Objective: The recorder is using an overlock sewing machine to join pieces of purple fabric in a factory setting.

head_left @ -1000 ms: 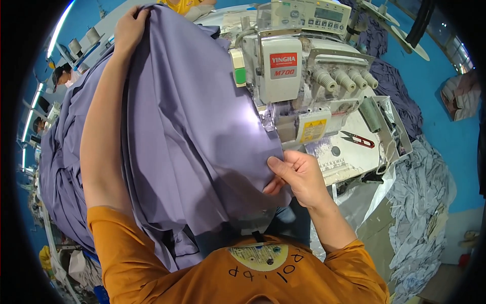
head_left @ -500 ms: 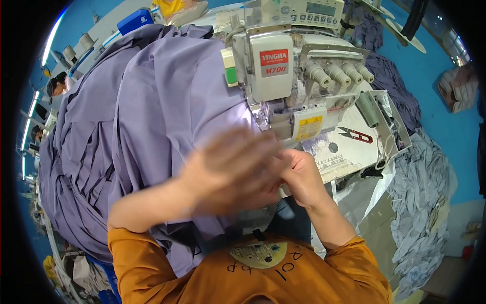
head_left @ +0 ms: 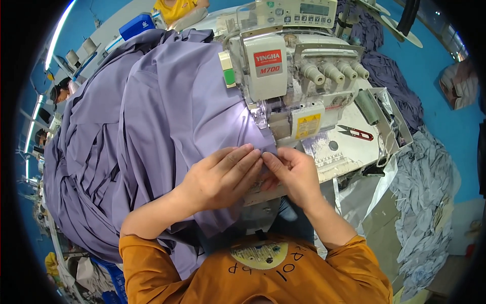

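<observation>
A big spread of purple fabric [head_left: 152,96] runs up to an overlock sewing machine [head_left: 266,71], its right edge lit beside the needle area. My left hand [head_left: 220,175] lies on this fabric with fingers stretched out side by side; its thumb is hidden. Just right of it, my right hand [head_left: 293,172] pinches the fabric's edge between thumb and fingers, in front of the presser foot area. The fingertips of both hands nearly meet. Part of the fabric under my hands cannot be seen.
Red-handled thread snips [head_left: 357,133] lie on the white machine table [head_left: 344,152]. A thread cone [head_left: 366,106] rests by an open box [head_left: 405,121]. Grey-blue cloth [head_left: 422,202] is heaped at right. A person in yellow [head_left: 174,7] is at the far side.
My left hand, blurred in motion above the right hand before, has come down left onto the fabric. My right hand has shifted slightly left, its thumb now pointing at the left fingertips.
</observation>
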A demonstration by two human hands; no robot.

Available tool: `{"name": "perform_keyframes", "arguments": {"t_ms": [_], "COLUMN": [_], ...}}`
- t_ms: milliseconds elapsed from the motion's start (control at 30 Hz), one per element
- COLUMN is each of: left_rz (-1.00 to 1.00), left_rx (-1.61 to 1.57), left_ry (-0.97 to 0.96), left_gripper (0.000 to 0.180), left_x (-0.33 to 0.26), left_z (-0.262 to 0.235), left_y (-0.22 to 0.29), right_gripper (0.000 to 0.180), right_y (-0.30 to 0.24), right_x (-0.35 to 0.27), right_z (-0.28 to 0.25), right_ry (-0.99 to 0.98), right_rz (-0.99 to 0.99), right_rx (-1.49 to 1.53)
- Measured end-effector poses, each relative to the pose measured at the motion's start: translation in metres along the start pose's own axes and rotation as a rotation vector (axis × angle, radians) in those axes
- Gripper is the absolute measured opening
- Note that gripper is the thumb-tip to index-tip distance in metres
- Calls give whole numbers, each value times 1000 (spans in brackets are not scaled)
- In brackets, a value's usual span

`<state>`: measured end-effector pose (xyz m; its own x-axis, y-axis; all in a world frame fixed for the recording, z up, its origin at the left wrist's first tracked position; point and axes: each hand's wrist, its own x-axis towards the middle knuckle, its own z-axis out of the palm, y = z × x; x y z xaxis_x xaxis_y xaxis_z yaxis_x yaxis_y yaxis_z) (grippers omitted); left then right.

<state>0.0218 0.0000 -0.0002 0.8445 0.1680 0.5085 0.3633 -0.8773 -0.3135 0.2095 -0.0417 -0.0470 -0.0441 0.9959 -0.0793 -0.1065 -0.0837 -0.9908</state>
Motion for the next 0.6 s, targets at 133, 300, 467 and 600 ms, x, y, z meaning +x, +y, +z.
{"name": "perform_keyframes", "arguments": {"t_ms": [133,300,467,600], "left_rz": [-31,-85,-156,-221], "left_rx": [-36,-136,-181,-174], "left_ry": [-47,-91,-114,-93], "left_gripper": [32,36,33,27], "left_x": [5,9,11,12], "left_z": [-8,-7,-2,6], "left_y": [-7,-25,-45,-66], "right_gripper": [32,36,28,28], "right_y": [1,-3,-9,-18], "right_x": [-4,3,12,15], "right_z": [3,1,2,8], "right_ry": [404,331,358,331], "right_rz": [-854,-856,-918,-997], "right_rx": [-753,-949,-952,-917]}}
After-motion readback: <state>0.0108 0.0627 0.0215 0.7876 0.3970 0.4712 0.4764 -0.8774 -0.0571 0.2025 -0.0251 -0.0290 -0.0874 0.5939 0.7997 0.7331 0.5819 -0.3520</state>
